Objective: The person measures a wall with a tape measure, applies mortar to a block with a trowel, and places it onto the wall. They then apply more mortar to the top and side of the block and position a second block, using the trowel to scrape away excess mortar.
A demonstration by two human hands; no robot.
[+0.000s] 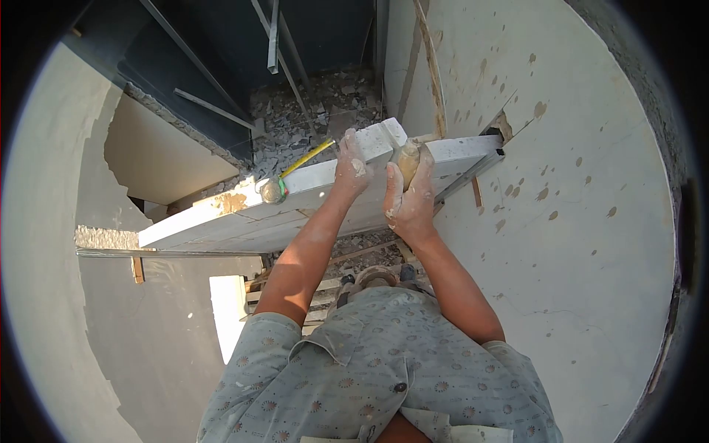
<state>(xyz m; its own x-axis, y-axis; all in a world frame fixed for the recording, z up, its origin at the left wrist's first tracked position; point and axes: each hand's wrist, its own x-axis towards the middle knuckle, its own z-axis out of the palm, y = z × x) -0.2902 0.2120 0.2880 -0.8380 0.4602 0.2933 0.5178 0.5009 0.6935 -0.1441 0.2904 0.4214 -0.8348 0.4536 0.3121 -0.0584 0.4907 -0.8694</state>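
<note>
My left hand (352,166) is closed on the left end of a small white block (375,140), which sits on top of the white block wall (325,176). My right hand (413,190) wraps round a tan, rounded, bottle-shaped object (408,161) close to the block's right end. Its exact kind I cannot make out. Pale dust and paste coat both hands. Left of my left hand, a tape measure (273,190) rests on the wall's top edge, its yellow blade (307,158) drawn out over the far side.
Rubble (295,136) covers the floor beyond the wall, with metal studs (273,44) above it. A spotted plaster wall (554,184) stands at the right. Below are wooden slats (321,301) and a white board (227,310). A metal channel (473,173) meets the right wall.
</note>
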